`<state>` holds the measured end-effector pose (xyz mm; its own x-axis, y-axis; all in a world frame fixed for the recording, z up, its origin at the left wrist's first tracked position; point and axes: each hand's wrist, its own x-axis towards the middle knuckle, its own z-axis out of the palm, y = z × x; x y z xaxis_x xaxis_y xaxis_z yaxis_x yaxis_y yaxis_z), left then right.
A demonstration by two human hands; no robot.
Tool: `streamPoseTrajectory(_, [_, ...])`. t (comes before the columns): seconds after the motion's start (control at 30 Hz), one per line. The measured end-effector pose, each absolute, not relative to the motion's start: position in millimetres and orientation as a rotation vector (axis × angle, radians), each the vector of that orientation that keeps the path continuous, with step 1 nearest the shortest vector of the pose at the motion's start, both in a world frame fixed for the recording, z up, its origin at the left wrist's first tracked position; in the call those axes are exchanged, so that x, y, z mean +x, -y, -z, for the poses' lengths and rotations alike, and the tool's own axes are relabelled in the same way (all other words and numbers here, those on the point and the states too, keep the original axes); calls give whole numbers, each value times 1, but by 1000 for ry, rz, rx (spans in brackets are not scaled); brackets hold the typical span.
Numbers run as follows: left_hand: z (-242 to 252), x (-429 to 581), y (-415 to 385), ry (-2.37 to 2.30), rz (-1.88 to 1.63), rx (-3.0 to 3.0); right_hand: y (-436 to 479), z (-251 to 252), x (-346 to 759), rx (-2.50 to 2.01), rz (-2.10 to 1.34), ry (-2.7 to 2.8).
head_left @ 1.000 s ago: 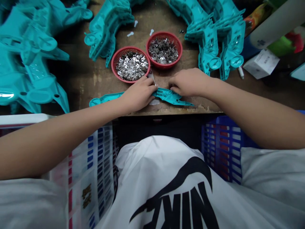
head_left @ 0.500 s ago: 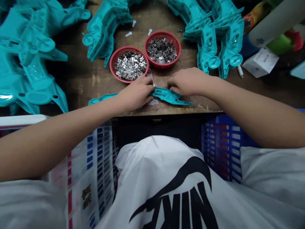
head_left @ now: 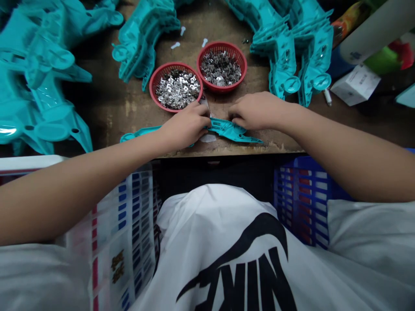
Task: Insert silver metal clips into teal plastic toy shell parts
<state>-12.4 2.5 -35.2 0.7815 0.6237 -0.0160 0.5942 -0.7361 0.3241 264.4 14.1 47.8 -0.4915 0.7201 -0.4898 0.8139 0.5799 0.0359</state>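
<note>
A long teal plastic part [head_left: 227, 128] lies flat near the table's front edge, its left end showing past my forearm. My left hand [head_left: 189, 125] is closed on its middle, thumb and fingers pinching it. My right hand [head_left: 254, 111] is bent over the right half, fingers curled down against the part; whether a small piece is between those fingertips is hidden. Just behind my hands stand two red baskets: the left basket [head_left: 151, 93] holds shiny flat metal pieces [head_left: 177, 89], the right basket [head_left: 244, 71] darker metal clips [head_left: 220, 69].
Teal parts are piled at the left [head_left: 55, 86], with more stacked parts [head_left: 145, 39] behind and nested rows [head_left: 275, 52] at the right. A small white box [head_left: 355, 85] sits far right. Below the table edge are a white crate [head_left: 141, 216] and a blue crate [head_left: 301, 194].
Almost nothing differs. Both hands stay on the teal part, with only a very slight shift of the fingers and the view.
</note>
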Motion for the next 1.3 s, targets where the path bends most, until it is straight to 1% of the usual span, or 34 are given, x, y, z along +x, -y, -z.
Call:
streamPoseTrajectory(0.33, [31,-20,-15,-866,-112,2618,-14,-52,264,1217,320,-2312])
streamPoseTrajectory(0.43, [23,-19,-13,-856,-133,2630,-15,-56,266,1257,328,-2323])
streamPoseTrajectory(0.5, [13,-17,-9,-874,-204,2635,-17,-57,270,1306,385,-2430])
streamPoseTrajectory(0.57, [0,-13,-4,-911,-348,2634,-18,-58,274,1332,579,-2596])
streamPoseTrajectory(0.67, [-18,-8,5,-951,-548,2625,-18,-56,279,1170,1123,-2773])
streamPoseTrajectory(0.73, [-25,-7,9,-938,-599,2629,-17,-54,279,1012,1454,-2790])
streamPoseTrajectory(0.8, [-28,-7,11,-884,-616,2634,-15,-51,278,913,1670,-2780])
streamPoseTrajectory(0.87, [-29,-9,12,-837,-639,2624,-15,-49,276,895,1817,-2765])
streamPoseTrajectory(1.0, [-33,-11,15,-912,-655,2568,-14,-44,274,1023,2027,-2678])
streamPoseTrajectory(1.13, [-39,-11,18,-980,-589,2515,-17,-40,277,1237,2138,-2544])
streamPoseTrajectory(1.2, [-37,-10,16,-1003,-540,2496,-20,-40,279,1273,2109,-2520])
streamPoseTrajectory(1.3, [-29,-10,10,-998,-520,2507,-24,-43,283,1320,1957,-2550])
